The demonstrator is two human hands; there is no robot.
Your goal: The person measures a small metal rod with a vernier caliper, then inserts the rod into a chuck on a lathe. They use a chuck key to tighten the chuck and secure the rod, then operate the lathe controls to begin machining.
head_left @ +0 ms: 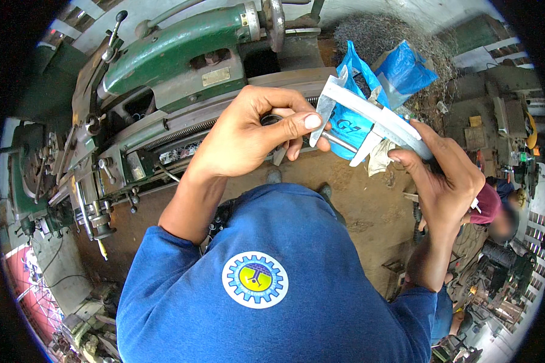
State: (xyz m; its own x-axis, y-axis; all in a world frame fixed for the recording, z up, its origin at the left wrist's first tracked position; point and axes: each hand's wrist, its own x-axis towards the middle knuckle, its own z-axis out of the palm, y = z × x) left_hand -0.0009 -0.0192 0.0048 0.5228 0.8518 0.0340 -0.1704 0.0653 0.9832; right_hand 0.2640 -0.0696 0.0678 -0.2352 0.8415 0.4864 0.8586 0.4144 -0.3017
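Note:
My right hand [445,166] grips a silver vernier caliper [378,115] by its sliding end, thumb below and fingers on top. The caliper's two jaws point down and stand apart. Between them lies a short, shiny metal rod [341,143], pinched at its left end in my left hand [254,130]. The left thumb rests by the fixed jaw, and the rod's far end reaches close to the sliding jaw. Whether it touches that jaw, I cannot tell. My left fingers hide the rod's other end.
A green lathe [181,51] with its long bed spans the far left. Blue plastic bags [406,69] stand behind the caliper, before a heap of metal shavings [375,33]. Another person in a maroon head covering [485,204] is at the right, near cluttered benches.

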